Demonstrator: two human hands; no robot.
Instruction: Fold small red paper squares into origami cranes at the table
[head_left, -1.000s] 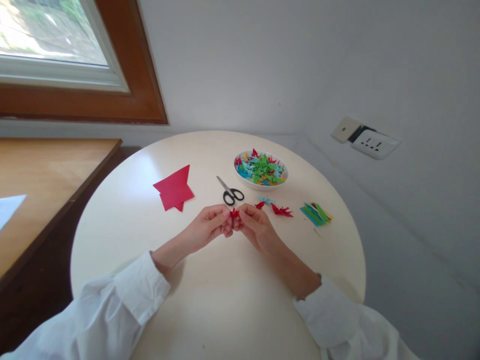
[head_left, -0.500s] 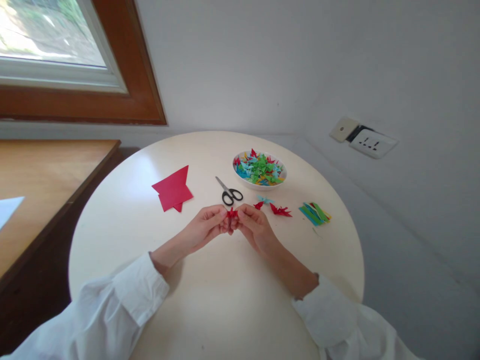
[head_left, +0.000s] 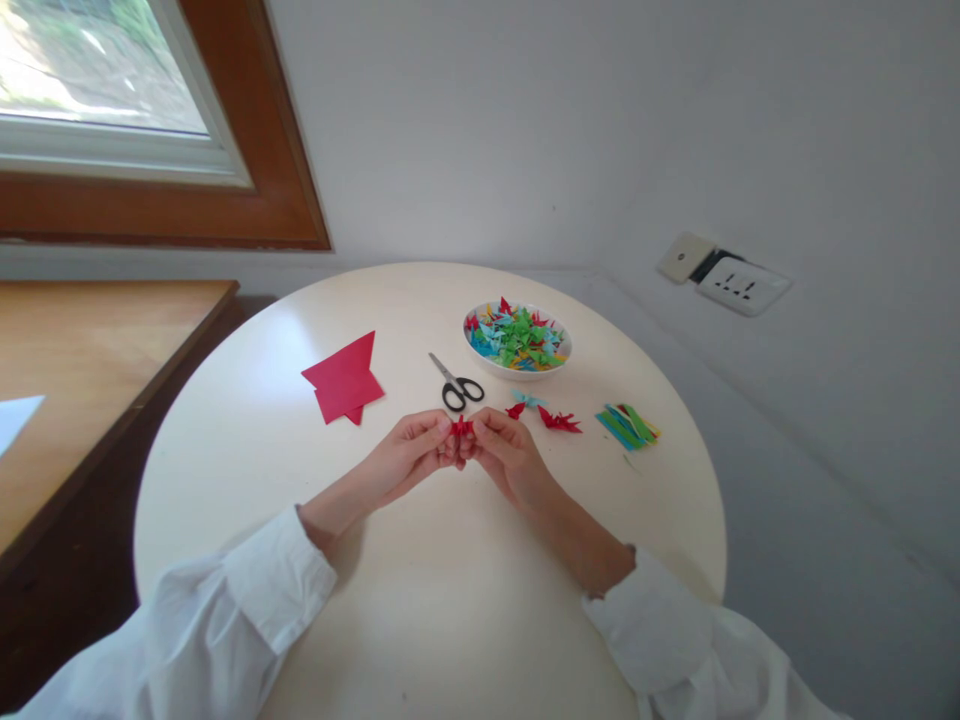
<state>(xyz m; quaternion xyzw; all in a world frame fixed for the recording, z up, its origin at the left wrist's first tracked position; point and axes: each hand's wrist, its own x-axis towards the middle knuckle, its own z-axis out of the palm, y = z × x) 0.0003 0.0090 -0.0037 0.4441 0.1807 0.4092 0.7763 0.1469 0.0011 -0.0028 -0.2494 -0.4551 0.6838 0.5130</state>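
My left hand (head_left: 416,452) and my right hand (head_left: 504,450) meet over the middle of the round white table (head_left: 420,620), fingertips pinched together on a small red folded paper piece (head_left: 460,427). Both hands are closed on it, and most of the piece is hidden by my fingers. Black-handled scissors (head_left: 455,383) lie just beyond my hands. A red paper sheet (head_left: 343,380) lies to the left of them.
A white bowl (head_left: 517,364) full of small coloured folded papers stands at the back. Small red (head_left: 559,421) and pale blue (head_left: 528,399) folded pieces lie right of my hands, with a stack of coloured paper strips (head_left: 628,424) further right. A wooden surface (head_left: 82,370) adjoins the table's left.
My hands have stayed together on the red piece, with only slight finger movement. The view has drifted slightly.
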